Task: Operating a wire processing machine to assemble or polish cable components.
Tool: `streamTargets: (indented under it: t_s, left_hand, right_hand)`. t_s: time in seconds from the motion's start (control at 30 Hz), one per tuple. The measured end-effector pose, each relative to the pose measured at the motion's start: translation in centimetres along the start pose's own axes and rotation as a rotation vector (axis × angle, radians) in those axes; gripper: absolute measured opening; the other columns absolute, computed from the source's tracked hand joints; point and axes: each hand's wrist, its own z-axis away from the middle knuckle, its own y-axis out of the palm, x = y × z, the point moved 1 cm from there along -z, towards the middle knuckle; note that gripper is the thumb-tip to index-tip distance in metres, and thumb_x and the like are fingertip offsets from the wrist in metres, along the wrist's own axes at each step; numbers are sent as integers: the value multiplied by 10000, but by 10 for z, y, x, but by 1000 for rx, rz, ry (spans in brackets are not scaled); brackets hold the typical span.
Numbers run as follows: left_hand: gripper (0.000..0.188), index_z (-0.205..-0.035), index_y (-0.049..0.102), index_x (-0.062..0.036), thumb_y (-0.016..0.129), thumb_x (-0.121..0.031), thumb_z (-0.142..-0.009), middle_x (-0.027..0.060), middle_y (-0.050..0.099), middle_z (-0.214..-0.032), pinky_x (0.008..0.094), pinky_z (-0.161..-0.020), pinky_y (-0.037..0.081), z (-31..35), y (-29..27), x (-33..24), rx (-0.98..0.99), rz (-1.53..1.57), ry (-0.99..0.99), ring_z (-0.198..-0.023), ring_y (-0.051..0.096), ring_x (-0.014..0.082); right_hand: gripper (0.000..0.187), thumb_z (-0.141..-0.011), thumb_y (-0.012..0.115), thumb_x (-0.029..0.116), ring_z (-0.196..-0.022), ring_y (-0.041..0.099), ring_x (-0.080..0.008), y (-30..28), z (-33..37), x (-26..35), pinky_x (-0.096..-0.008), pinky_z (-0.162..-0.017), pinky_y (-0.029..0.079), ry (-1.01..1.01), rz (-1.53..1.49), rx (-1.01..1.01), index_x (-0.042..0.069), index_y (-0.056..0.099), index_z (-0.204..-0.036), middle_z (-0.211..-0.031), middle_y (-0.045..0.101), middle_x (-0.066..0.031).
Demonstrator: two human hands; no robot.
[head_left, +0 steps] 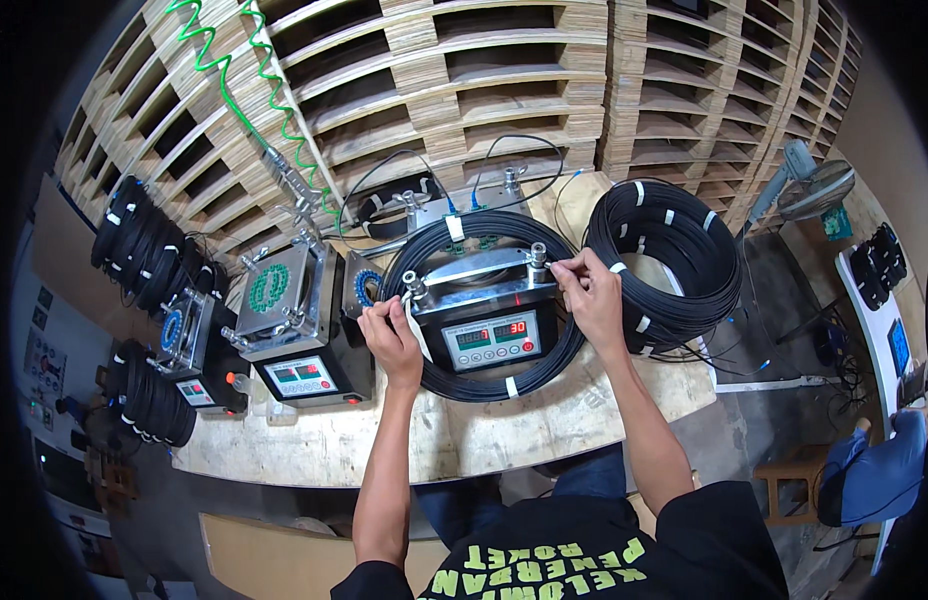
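Observation:
A ring-shaped coil of thin black cable (pixel 545 383) with white ties lies around a black machine (pixel 546 326) with a metal top, two knurled knobs and a lit digital panel. My left hand (pixel 392 345) is closed at the coil's left side, beside the left knob (pixel 412 282). A white strip (pixel 420 338) hangs by its fingers; what they grip is hidden. At the upper right of the machine, my right hand (pixel 591 288) pinches close to the right knob (pixel 538 256). Whatever is between its fingertips is too small to make out.
A tall stack of black cable coils (pixel 674 255) stands to the right on the wooden table (pixel 314 450). Two similar machines, one with a green ring of parts (pixel 268 288), stand left. Wooden pallets (pixel 444 70) rise behind. A person in blue (pixel 884 465) sits at far right.

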Motion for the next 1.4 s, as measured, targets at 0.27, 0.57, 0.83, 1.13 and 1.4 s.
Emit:
streamTargets:
  t_s: [0.27, 0.57, 0.83, 1.13, 1.4]
  left_hand:
    - [104, -960, 621, -1, 575, -89, -989, 163, 606, -885, 448, -769, 410, -2, -6, 2, 6, -24, 59, -841, 532, 347]
    - [126, -943, 617, -14, 569, -115, -1000, 123, 636, -874, 429, -764, 394, -7, -6, -3, 7, -13, 52, -831, 533, 310]
    - [143, -964, 636, -21, 564, -137, -1009, 118, 642, -883, 421, -776, 398, -2, -8, -10, 23, 7, 16, -837, 536, 301]
    - [166, -1033, 660, -20, 564, -155, -1018, 124, 626, -882, 414, -790, 396, -1, -9, -10, -12, 37, -33, -852, 534, 298]
    - [226, -1183, 643, 17, 522, -61, -1008, 124, 587, -1008, 350, -830, 476, -4, -37, -17, -16, 135, -216, -910, 584, 236]
  right_hand:
    - [468, -901, 730, 38, -634, 567, -88, 25, 36, -29, -249, -579, 473, -51, -106, -81, 1, 485, -1298, -838, 637, -63]
    - [786, -780, 805, 97, -874, 500, -244, 30, 87, -40, -397, -777, 401, -395, 697, 201, 251, 475, -1476, -1006, 448, -86]
    - [803, -768, 809, 151, -945, 506, -240, 46, 93, -52, -388, -788, 319, -387, 775, 134, 210, 443, -1480, -984, 467, -83]
    - [666, -779, 792, 146, -983, 511, -260, 49, 91, -49, -407, -791, 325, -398, 732, 102, 135, 478, -1365, -1016, 485, -103]
    - [190, -940, 562, 2, -789, 522, -190, 26, 86, -40, -320, -697, 464, -156, 105, -177, 6, 571, -1130, -970, 508, -103]
